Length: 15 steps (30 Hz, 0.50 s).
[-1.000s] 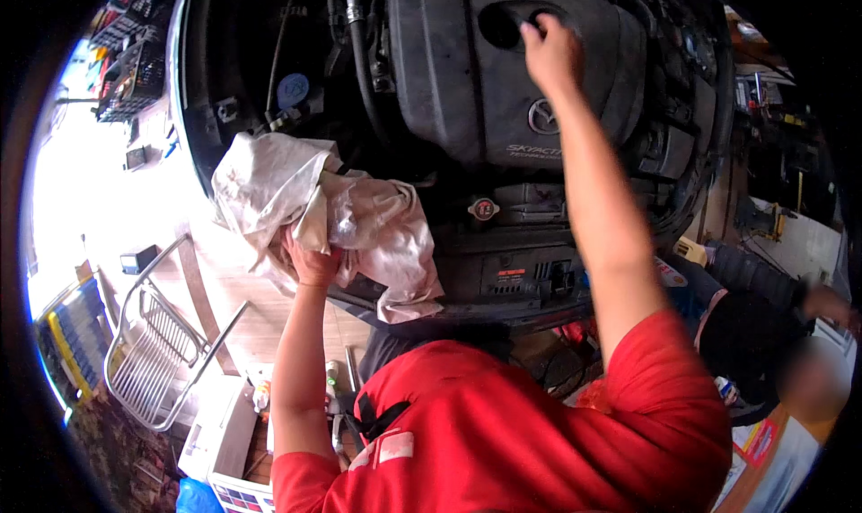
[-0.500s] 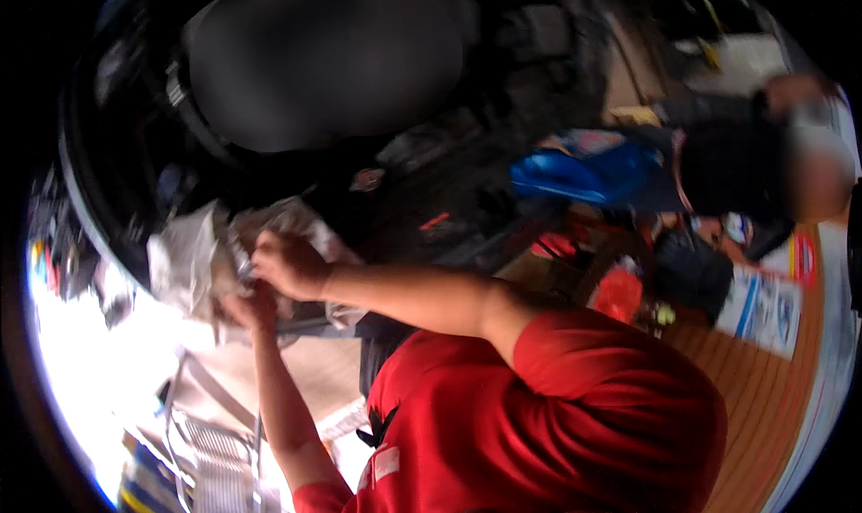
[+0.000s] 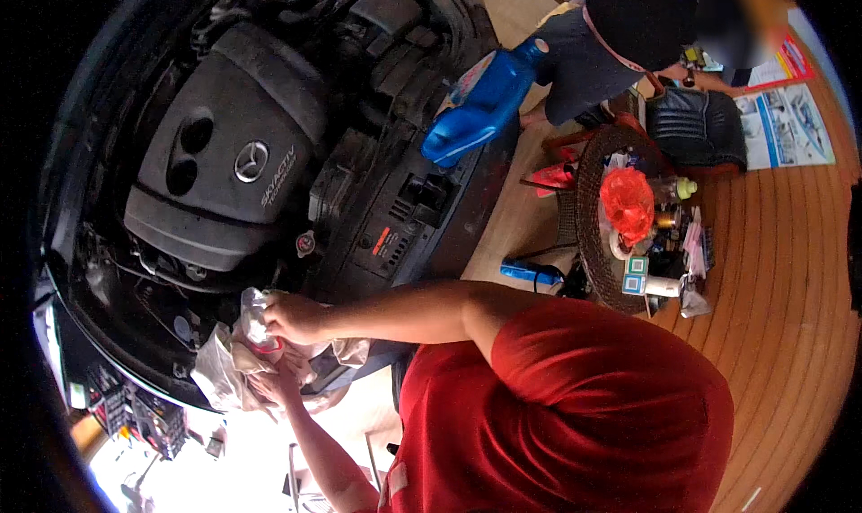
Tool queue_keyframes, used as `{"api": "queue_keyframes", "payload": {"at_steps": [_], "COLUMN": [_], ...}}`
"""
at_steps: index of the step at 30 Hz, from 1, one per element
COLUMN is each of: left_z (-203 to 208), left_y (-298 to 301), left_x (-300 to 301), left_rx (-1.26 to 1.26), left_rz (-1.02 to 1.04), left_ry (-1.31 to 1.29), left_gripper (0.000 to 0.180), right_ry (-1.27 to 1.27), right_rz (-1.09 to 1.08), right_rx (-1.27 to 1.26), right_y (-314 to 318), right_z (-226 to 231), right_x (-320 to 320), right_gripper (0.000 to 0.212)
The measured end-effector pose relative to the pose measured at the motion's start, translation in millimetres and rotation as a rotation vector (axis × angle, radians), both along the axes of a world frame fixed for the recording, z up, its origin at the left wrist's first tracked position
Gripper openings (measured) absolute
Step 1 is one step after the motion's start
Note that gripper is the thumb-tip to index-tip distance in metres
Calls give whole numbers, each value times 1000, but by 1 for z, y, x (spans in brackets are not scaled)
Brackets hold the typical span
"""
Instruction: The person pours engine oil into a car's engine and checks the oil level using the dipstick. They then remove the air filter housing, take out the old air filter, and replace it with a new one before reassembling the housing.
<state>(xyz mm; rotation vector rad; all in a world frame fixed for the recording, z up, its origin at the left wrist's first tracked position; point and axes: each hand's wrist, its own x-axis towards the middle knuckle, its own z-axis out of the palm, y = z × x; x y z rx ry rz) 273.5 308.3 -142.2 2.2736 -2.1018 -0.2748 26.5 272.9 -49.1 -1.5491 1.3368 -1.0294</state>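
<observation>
Over the front edge of a car's engine bay, both my hands meet at a crumpled beige bag or cloth. My right hand reaches across from the right, fingers closed on a whitish, see-through crumpled plastic piece. Just below it, my left hand presses into the beige folds, its fingers partly hidden there. A thin red edge shows between the two hands. Beyond them is the dark engine cover, with a round cap near its lower right corner.
A blue jug rests at the bay's right side, close to another person. Farther right, a round wicker table bears a red plastic bag and small items. A black padded chair stands behind it.
The view has swung and sharpened, so the engine cover now shows plainly. My hands stay together at the beige material, and the whitish plastic now shows at my right fingers.
</observation>
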Motion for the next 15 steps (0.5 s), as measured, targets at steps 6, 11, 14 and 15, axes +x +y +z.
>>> {"api": "queue_keyframes", "payload": {"at_steps": [6,11,14,15], "left_z": [86,104,172,175], "left_y": [25,50,51,50], "left_x": [-10,-27,-182,-209], "left_rx": [129,-74,177,188], "left_rz": [-211,-230,-347,-371], "left_ry": [458,467,771,797], "left_gripper": [97,73,70,71], "right_ry": [-130,-54,-52,-76], "right_rz": [-160,-271,-351,-373], "right_rx": [103,-78,-104,-33], "right_y": [42,101,133,145], "right_z": [48,89,95,103], "right_x": [-119,-175,-216,-231], "right_gripper": [22,22,24,24]}}
